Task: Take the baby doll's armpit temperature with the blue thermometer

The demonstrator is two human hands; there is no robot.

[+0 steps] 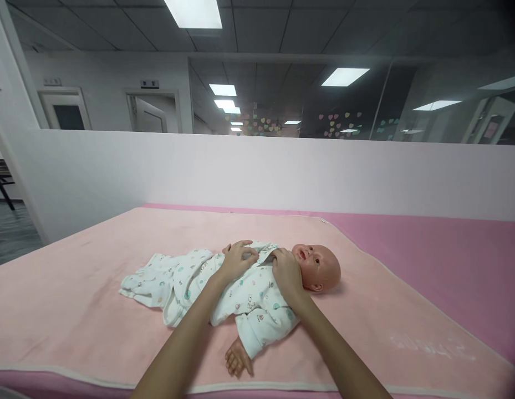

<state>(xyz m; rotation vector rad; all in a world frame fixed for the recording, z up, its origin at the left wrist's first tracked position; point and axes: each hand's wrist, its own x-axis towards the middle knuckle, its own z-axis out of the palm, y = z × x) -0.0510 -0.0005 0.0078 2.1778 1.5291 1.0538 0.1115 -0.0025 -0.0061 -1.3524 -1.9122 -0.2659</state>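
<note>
A baby doll (321, 269) lies on its back with its head to the right. It wears a white baby top (251, 296) with small printed figures, and matching trousers (157, 280) stretch away to the left. My left hand (239, 260) rests over the doll's chest, fingers bent onto the front of the top. At the neckline, my right hand (287, 271) has its fingers closed on the top's edge near the doll's chin. The fingertips of both hands are partly hidden. From the near sleeve, the doll's hand (238, 359) sticks out toward me.
Beneath the doll spreads a peach-coloured pad (86, 266) with a pale border, over a pink surface (448, 260). A low white wall (282, 174) rises behind. Beyond it are glass with heart stickers and a doorway (155, 113). A dark-legged table (3, 180) stands far left.
</note>
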